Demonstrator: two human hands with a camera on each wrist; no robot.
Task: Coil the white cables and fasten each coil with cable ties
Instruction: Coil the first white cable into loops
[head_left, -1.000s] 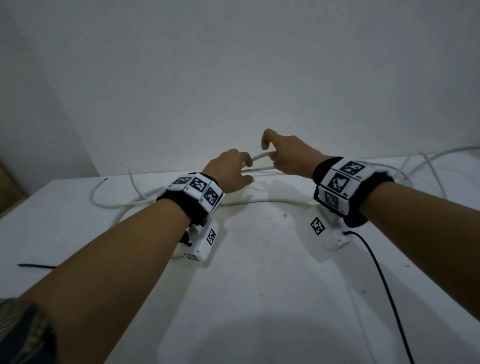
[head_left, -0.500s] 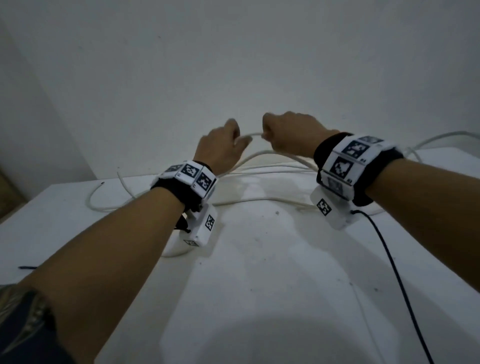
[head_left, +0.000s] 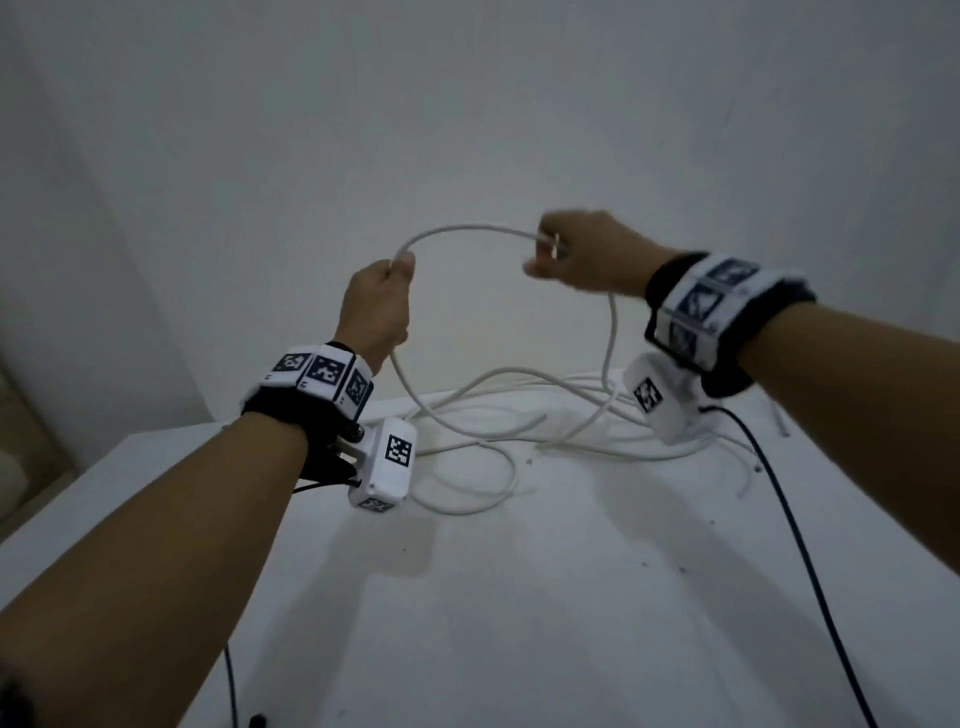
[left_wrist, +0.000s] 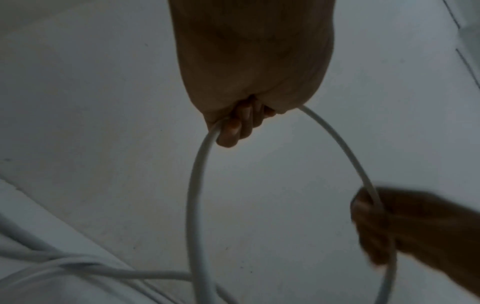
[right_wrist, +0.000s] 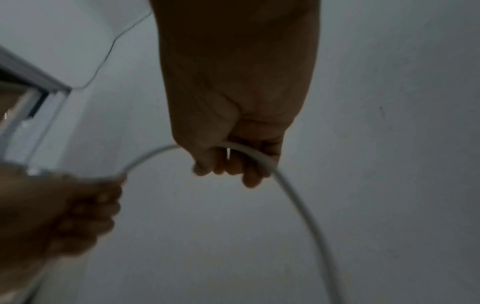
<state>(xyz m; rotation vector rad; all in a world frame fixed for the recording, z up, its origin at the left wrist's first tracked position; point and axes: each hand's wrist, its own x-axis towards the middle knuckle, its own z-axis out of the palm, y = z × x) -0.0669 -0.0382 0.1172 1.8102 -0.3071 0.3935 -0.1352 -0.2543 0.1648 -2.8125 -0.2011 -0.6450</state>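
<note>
White cable (head_left: 467, 229) arches between our two raised hands. Our left hand (head_left: 375, 306) pinches it at the thumb with the fingers curled around it; our right hand (head_left: 587, 254) also closes its fingers around it. From each hand the cable hangs down to the loose tangle (head_left: 498, 415) on the table (head_left: 519, 597) below. We think the strands there can snag or cross, and then the coil twists.
</note>
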